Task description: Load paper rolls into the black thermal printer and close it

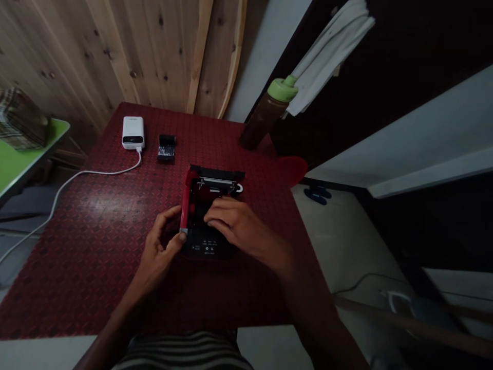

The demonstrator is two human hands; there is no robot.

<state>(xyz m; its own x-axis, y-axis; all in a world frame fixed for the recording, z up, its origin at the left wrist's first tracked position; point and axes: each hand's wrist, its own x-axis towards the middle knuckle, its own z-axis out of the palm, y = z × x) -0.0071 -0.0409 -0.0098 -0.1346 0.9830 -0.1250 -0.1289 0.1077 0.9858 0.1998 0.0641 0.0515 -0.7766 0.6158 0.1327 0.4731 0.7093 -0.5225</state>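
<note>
On the table sits a small red and black label printer (210,249), its top opened so the inside shows. My left hand (159,249) steadies its left side, thumb at the front corner and fingers along the red wall. Over the open compartment, my right hand (234,221) has its fingertips pinched together inside. Whatever those fingers hold, if anything, is hidden. Behind the printer to the left lies a black ink ribbon (167,149) on two rolls, apart from both hands.
The dark red patterned table (111,216) carries a white power bank (133,132) with a white cable (88,172) trailing left. A brown bottle with a green lid (265,115) stands at the back right, near a red round object (295,170). A wooden wall (127,56) rises behind.
</note>
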